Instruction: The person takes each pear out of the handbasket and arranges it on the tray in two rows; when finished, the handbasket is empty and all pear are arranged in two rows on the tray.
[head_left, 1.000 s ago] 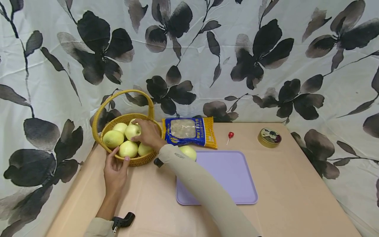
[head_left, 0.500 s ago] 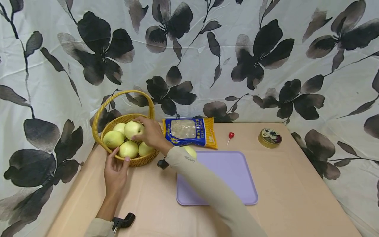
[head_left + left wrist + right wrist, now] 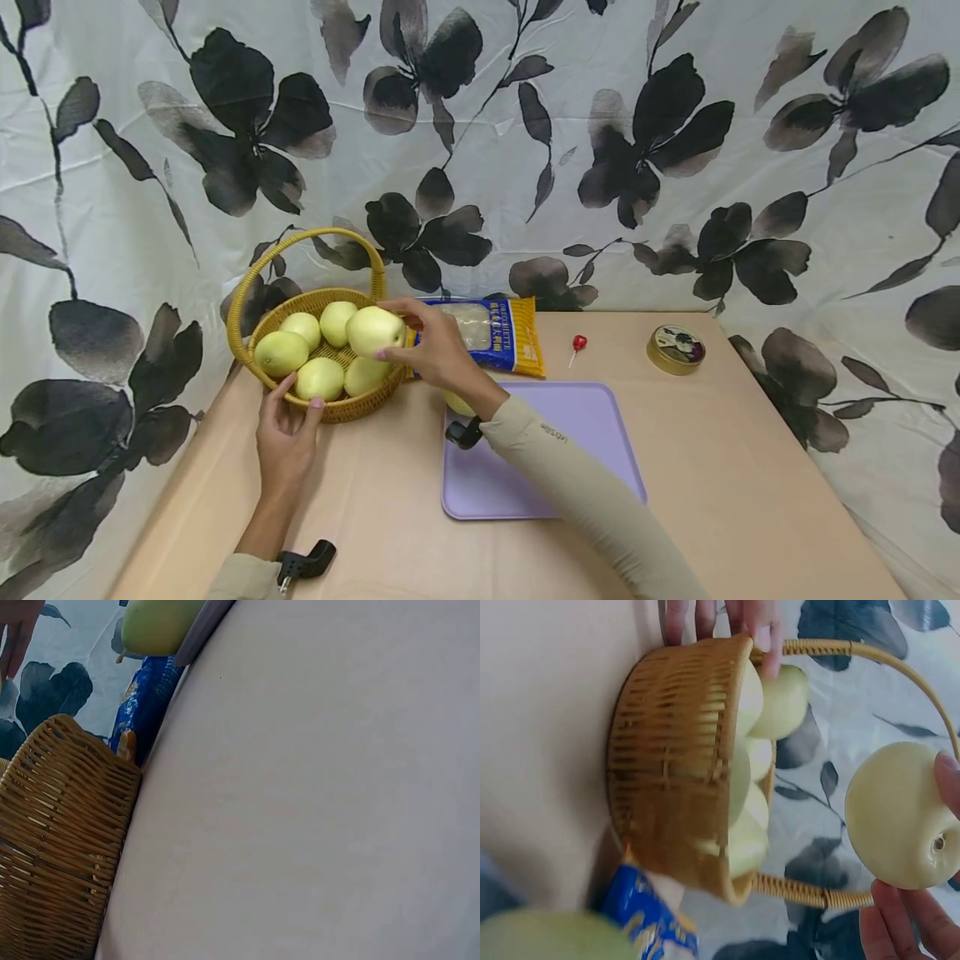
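Head view: left of centre, the right hand [image 3: 441,348] pinches a fruit [image 3: 375,332] between thumb and fingers above the right rim of the basket [image 3: 362,407]; the left hand [image 3: 287,446] grips the lower rim. The round fruit could slip if that pinch loosens. Counted: one held, five fruits [image 3: 320,379] inside, one partly hidden fruit [image 3: 457,405] at upper left of one tray [image 3: 585,404]; one packet [image 3: 504,333], one lollipop [image 3: 580,342], one tin [image 3: 676,350].
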A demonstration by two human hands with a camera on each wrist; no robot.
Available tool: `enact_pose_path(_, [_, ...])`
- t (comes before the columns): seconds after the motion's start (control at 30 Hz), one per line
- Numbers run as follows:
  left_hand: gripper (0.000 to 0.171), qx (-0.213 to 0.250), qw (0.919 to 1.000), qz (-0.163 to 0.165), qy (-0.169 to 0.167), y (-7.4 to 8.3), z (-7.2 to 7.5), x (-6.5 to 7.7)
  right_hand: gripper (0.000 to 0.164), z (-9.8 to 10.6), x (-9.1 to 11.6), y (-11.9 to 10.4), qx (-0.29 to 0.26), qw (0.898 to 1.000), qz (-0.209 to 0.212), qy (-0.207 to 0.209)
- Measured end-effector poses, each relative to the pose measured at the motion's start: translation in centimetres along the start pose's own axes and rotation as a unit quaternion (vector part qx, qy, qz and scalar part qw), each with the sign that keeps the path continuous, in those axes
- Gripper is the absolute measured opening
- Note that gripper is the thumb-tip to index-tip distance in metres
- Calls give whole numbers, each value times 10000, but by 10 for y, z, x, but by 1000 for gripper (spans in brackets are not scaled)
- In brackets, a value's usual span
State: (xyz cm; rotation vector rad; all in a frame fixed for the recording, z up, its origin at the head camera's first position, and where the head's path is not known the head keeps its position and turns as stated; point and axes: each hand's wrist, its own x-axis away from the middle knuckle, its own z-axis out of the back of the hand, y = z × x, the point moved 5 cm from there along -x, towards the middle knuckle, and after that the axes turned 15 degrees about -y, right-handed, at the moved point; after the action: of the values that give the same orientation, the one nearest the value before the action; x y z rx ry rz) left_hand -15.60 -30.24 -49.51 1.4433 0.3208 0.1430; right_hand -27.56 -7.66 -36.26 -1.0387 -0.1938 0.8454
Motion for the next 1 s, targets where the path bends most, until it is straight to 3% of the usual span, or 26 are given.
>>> enact_pose_path(0.4, [60, 74, 10000, -16, 15, -1, 1, -1, 64, 53, 68, 29, -258, 9984, -96, 502])
enact_pose_path(0.73, [61, 121, 9999, -54, -2, -4, 2, -1, 63, 86, 128, 75, -612, 9906, -974, 743])
enact_pose_path(1.0, [62, 190, 9998, -7, -2, -4, 2, -1, 66, 90, 161, 111, -532, 9831, -1649, 596])
